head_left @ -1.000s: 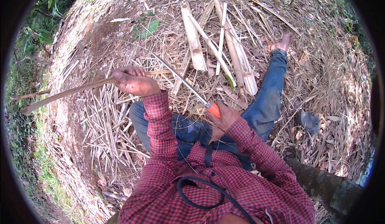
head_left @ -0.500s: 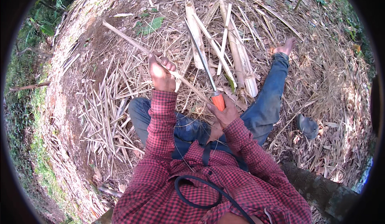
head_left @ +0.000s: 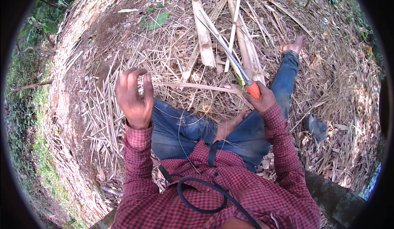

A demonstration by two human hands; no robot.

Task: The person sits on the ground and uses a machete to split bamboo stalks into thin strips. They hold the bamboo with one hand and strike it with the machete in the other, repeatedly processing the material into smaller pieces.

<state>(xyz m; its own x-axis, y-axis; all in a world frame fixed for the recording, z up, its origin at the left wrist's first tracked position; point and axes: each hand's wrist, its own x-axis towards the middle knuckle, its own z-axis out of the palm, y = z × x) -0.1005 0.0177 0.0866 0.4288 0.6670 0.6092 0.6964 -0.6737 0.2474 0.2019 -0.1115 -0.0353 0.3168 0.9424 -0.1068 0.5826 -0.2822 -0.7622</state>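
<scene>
My right hand point(head_left: 262, 99) is wrapped round the orange handle point(head_left: 253, 90) of a long knife, whose narrow dark blade point(head_left: 225, 45) points up and to the left. A thin pale split strip point(head_left: 193, 85), like bamboo, runs from the fingers of that hand leftward across my shin. Its far end passes behind the thumb of my left hand point(head_left: 134, 95). That hand is raised, with fingers bent but apart and no grip visible on the strip. Below it lies a loose heap of cut strips point(head_left: 104, 126).
Beyond my legs lie split bamboo-like lengths point(head_left: 203, 34) and a thicker pair point(head_left: 248, 48). My bent left leg and outstretched right leg point(head_left: 285, 79) frame the work area. A dark grey cap-like object point(head_left: 317, 127) rests at the right on ground littered with dry leaves.
My left hand has let go of the strip and moved left and down. My right hand, with knife and strip, has shifted right and up. The strip now lies nearly level.
</scene>
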